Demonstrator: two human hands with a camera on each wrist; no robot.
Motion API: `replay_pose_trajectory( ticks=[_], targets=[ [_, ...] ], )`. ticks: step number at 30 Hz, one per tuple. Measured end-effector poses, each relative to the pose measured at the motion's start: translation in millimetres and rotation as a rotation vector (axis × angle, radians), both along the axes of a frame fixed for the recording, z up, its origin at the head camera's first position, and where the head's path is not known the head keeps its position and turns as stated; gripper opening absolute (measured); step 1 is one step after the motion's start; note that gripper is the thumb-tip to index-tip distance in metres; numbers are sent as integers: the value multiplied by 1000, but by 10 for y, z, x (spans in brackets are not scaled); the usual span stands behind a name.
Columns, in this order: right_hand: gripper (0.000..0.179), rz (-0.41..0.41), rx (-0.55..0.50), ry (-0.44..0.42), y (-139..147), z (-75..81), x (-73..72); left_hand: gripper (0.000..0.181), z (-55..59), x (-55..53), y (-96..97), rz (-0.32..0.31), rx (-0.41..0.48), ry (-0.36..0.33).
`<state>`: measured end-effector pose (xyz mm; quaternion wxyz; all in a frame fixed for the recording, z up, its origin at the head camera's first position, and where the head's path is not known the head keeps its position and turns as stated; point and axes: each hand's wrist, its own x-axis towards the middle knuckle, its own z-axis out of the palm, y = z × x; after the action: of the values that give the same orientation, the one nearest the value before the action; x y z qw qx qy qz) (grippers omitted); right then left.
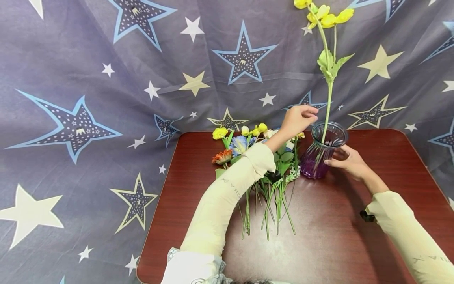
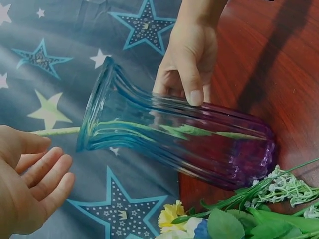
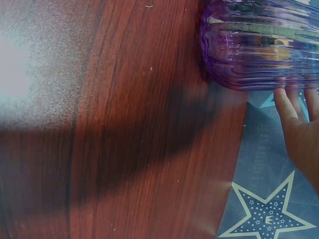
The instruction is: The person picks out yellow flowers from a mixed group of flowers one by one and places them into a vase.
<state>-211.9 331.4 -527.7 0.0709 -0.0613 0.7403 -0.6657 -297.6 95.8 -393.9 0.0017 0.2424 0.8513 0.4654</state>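
Note:
A ribbed glass vase (image 1: pixel 315 166), purple at the base and bluish at the rim, stands upright on the table. One tall stem of yellow flowers (image 1: pixel 330 94) leans in it, its lower end visible through the glass (image 2: pixel 219 133). My right hand (image 1: pixel 349 163) holds the vase's side, thumb in front and fingers behind; in the right wrist view the hand (image 3: pixel 301 132) meets the glass with its fingertips. Beside the stem, near the rim, my left hand (image 1: pixel 299 120) has loosely bent fingers and holds nothing; the left wrist view shows this hand (image 2: pixel 30 179) just outside the rim.
Left of the vase lies a pile of artificial flowers (image 1: pixel 239 145) in yellow, blue, orange and white, their green stems (image 1: pixel 268 215) pointing toward me. The reddish-brown table (image 1: pixel 319 236) ends at a star-patterned cloth (image 1: pixel 142 94) behind and to the left.

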Motion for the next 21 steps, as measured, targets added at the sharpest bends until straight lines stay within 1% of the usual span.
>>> replay_pose_trajectory(
  ticks=[5, 8, 10, 15, 21],
  targets=[
    [61, -2, -1, 1, -1, -6, 0, 24, 19, -17, -110, -6, -18, -35],
    [61, -1, -12, 1, 2, -9, 1, 24, 24, -18, -171, 5, -30, -59],
    [61, -3, 1, 3, 7, -11, 1, 24, 24, -14, -204, 17, -32, -80],
    [61, -4, 16, 3, 19, -27, -10, 25, 22, 19, -275, 41, -39, -146],
    [62, -6, 40, 1, 27, -37, -21, 24, -3, 63, -341, 55, -78, -201]
  ],
)
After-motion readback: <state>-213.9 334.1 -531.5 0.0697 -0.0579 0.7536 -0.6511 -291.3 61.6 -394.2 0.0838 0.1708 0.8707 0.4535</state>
